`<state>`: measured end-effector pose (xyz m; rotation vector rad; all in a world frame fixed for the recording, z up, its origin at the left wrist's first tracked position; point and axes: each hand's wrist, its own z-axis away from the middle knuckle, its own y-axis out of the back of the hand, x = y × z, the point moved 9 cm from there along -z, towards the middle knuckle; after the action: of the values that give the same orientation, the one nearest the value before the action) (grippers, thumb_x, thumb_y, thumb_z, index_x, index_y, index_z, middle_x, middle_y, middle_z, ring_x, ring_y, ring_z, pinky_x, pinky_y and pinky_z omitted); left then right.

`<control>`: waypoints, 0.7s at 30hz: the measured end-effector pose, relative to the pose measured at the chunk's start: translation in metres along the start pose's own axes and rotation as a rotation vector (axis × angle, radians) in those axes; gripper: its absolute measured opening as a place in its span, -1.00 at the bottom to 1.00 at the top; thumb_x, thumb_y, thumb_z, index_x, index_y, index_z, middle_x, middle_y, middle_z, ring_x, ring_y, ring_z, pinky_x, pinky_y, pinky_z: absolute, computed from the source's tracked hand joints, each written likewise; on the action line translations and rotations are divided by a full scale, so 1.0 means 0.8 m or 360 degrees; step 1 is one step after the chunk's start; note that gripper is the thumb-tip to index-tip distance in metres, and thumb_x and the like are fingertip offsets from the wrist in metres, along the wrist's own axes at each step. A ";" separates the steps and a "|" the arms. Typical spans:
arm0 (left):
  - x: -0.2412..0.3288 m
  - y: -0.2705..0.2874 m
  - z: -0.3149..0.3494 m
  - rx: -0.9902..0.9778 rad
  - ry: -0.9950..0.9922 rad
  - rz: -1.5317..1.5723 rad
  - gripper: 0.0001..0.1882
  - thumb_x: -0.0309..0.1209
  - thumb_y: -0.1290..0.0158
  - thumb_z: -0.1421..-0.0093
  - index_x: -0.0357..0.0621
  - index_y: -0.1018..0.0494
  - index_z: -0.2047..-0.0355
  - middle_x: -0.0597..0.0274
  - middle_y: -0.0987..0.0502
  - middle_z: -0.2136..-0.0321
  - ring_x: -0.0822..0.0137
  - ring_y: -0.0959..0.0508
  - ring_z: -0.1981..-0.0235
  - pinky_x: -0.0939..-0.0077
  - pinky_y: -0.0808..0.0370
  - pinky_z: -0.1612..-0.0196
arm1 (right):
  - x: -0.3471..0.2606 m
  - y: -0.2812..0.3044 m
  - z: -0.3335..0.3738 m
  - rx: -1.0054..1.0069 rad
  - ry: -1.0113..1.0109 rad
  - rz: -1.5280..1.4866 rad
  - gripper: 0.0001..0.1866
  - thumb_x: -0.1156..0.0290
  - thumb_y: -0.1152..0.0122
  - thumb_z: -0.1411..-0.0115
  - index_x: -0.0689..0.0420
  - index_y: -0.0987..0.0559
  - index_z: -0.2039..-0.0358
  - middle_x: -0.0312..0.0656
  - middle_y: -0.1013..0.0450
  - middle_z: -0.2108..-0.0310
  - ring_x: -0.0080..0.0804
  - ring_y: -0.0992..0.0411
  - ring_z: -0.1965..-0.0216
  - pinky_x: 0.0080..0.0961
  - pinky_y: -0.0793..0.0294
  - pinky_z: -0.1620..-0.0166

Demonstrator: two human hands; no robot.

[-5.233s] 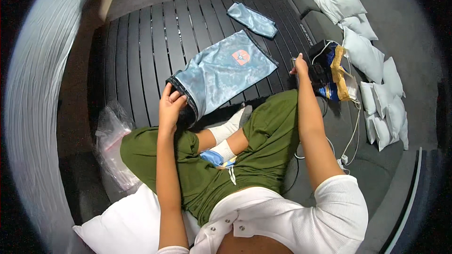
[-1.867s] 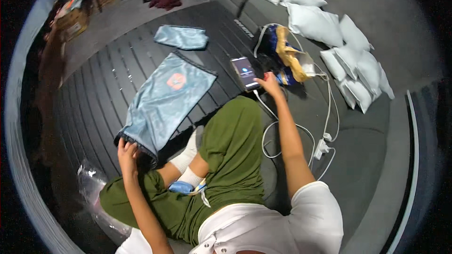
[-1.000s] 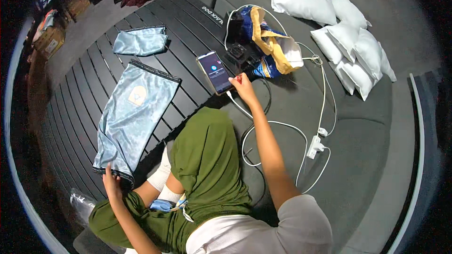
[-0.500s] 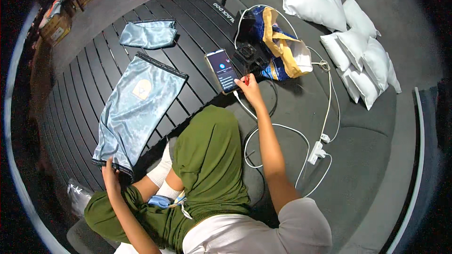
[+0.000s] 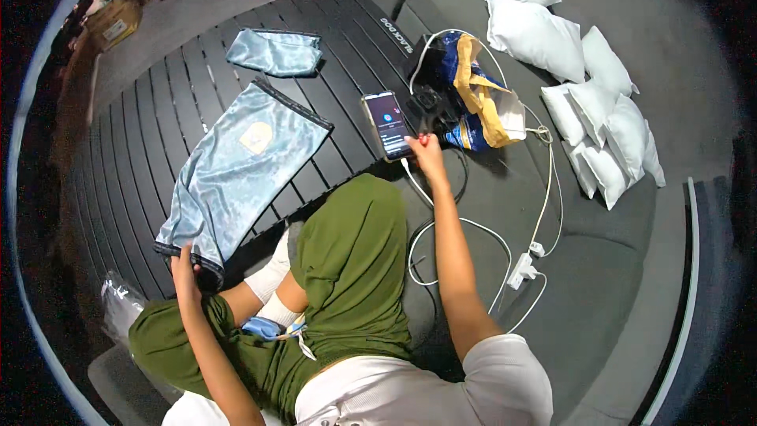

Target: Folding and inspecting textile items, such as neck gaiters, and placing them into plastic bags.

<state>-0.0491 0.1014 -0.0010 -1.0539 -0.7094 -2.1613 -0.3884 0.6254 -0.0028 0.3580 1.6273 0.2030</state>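
Observation:
A pale blue, shiny cloth cover (image 5: 229, 177) with black trimmed ends and a cream patch lies flat over the slatted black table. At its near end, my left hand (image 5: 184, 267) is closed on the black edge, thumb on top. My right hand (image 5: 428, 156) reaches out to the lower right corner of a lit phone (image 5: 385, 122), with a fingertip at its screen. Something small and red (image 5: 423, 140) sits among the right fingers, too hidden to name. The phone rests at the table's edge with a white cable (image 5: 412, 180) plugged into its bottom.
Another folded blue cloth (image 5: 274, 53) lies farther back on the black table (image 5: 347, 35). A blue and yellow bag (image 5: 481, 102) stands beyond my right hand. White cables run to a power strip (image 5: 523, 270) on the grey sofa. White pillows (image 5: 536, 31) are piled at the right.
The whole view has shifted slightly, with the table and phone appearing a little lower and farther right. Both hands keep their places on the cloth and at the phone.

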 end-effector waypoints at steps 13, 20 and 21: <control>-0.012 0.020 -0.013 0.0029 -0.0011 0.0025 -0.65 -0.20 -0.02 -0.01 -0.17 -0.30 0.29 0.39 -0.29 0.48 0.55 -0.27 0.49 0.66 -0.21 0.52 | 0.006 -0.011 0.021 -0.0190 -0.0364 -0.0110 -0.76 0.51 -0.16 0.06 0.09 -0.28 0.41 -0.32 -0.29 0.52 -0.59 -0.29 0.59 -0.64 -0.37 0.55; -0.005 0.011 -0.005 -0.0077 -0.0041 0.0152 -0.68 -0.25 0.00 -0.03 -0.18 -0.27 0.29 0.34 -0.31 0.47 0.53 -0.31 0.46 0.61 -0.25 0.48 | 0.007 -0.002 0.019 -0.0121 -0.0210 -0.0331 -0.79 0.47 -0.18 0.03 0.10 -0.33 0.41 -0.36 -0.32 0.54 -0.60 -0.32 0.57 -0.60 -0.41 0.51; -0.006 0.012 -0.006 -0.0064 -0.0036 0.0157 -0.68 -0.25 0.00 -0.03 -0.18 -0.27 0.29 0.34 -0.31 0.47 0.53 -0.31 0.46 0.61 -0.25 0.48 | 0.006 -0.007 0.022 -0.0135 -0.0266 -0.0485 -0.82 0.45 -0.17 0.02 0.10 -0.35 0.43 -0.37 -0.32 0.55 -0.61 -0.32 0.57 -0.60 -0.41 0.51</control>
<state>-0.0418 0.0930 -0.0054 -1.1128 -0.6132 -2.0899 -0.3721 0.6203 -0.0108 0.0572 1.4816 0.0099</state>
